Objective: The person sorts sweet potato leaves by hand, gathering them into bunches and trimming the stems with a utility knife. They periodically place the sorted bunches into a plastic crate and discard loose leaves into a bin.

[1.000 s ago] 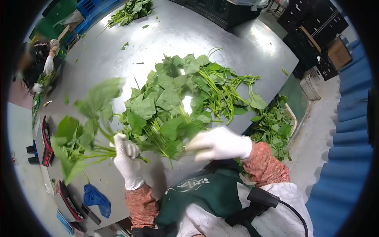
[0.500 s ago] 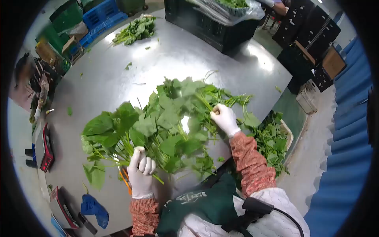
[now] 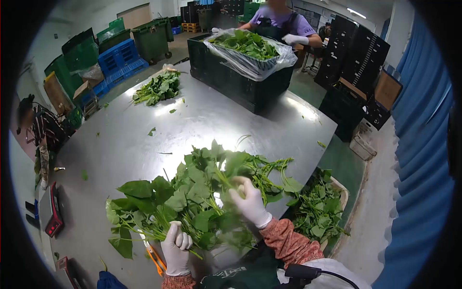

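Note:
My left hand [image 3: 176, 248], in a white glove, is closed around the stems of a bunch of leafy greens [image 3: 139, 202] whose broad leaves fan out to the left. My right hand [image 3: 249, 202], gloved too, pinches green stems at the right side of the leafy pile [image 3: 199, 180]; some leaves near it are smeared by motion. The pile lies on the metal table between and beyond both hands. Just left of my left hand lies an orange-handled cutter [image 3: 156, 260], partly covered by stems.
A second bunch of greens [image 3: 159, 89] lies at the far left of the metal table [image 3: 115, 139]. A dark crate [image 3: 236, 82] with a plastic-lined load of leaves stands behind. A bin of greens [image 3: 320, 207] is at right, a red scale [image 3: 54, 212] at left. Two co-workers stand nearby.
The view has tilted up, showing more of the co-worker behind the crate. My right hand has moved left, closer to my left hand, which still grips its bunch.

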`<move>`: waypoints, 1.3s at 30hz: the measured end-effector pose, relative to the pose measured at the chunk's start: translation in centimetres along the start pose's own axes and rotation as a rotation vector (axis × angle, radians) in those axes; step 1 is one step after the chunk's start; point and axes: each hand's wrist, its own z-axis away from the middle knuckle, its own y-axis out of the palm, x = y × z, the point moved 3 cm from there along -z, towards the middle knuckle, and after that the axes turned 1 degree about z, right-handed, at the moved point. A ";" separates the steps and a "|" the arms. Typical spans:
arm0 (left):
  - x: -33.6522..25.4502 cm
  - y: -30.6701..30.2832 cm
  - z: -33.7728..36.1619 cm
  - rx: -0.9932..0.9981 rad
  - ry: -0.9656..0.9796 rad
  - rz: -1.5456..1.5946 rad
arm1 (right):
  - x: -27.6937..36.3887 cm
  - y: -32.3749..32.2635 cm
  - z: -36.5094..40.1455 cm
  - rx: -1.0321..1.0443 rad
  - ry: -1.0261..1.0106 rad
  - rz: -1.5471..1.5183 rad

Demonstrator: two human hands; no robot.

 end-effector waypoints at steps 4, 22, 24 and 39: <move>0.6 0.8 -0.3 -0.040 -0.027 -0.025 | 2.4 1.9 1.6 0.023 -0.323 0.113; 3.5 -0.3 -0.1 -0.191 -0.111 -0.081 | 5.5 4.7 6.8 0.104 -0.898 0.356; 3.8 -0.8 -0.8 -0.162 -0.149 -0.090 | 5.3 4.7 7.1 0.093 -0.928 0.365; 1.8 -0.2 -0.1 -0.385 0.101 -0.061 | 3.5 5.8 7.2 0.281 -0.597 0.410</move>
